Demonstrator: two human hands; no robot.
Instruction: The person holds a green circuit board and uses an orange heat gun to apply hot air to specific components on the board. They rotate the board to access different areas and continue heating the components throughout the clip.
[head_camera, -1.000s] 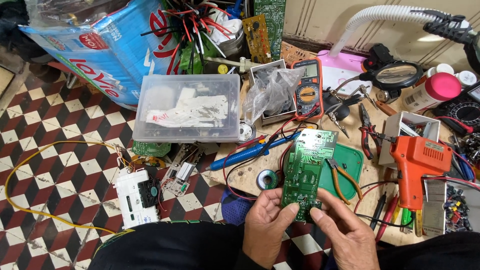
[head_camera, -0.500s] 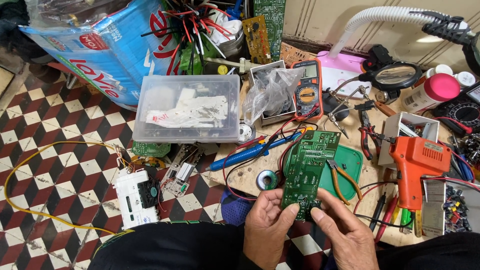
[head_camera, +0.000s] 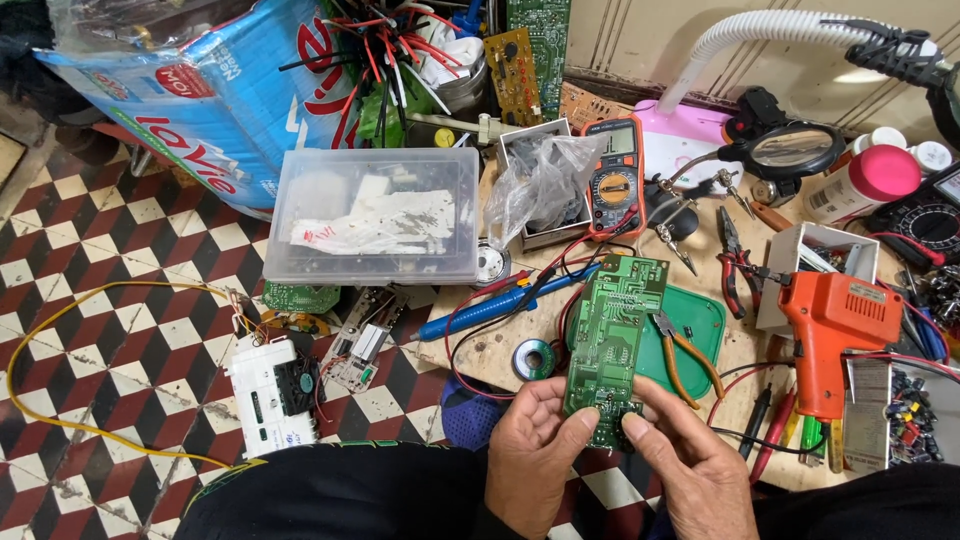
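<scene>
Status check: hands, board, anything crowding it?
Left hand and right hand both grip green circuit board by near end. Board raised over green tray; orange-handled cutters lie beneath.

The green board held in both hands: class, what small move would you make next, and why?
Probably tilt the green board nearer the eyes. Both the left hand and right hand grip only its lower end, its track side faces up, and no tool is in hand; the cutters lie on the green tray.

Wooden workbench (head_camera: 500, 350), orange soldering gun (head_camera: 835, 335), green lid (head_camera: 700, 340), solder spool (head_camera: 534, 358), orange multimeter (head_camera: 613, 175)
</scene>
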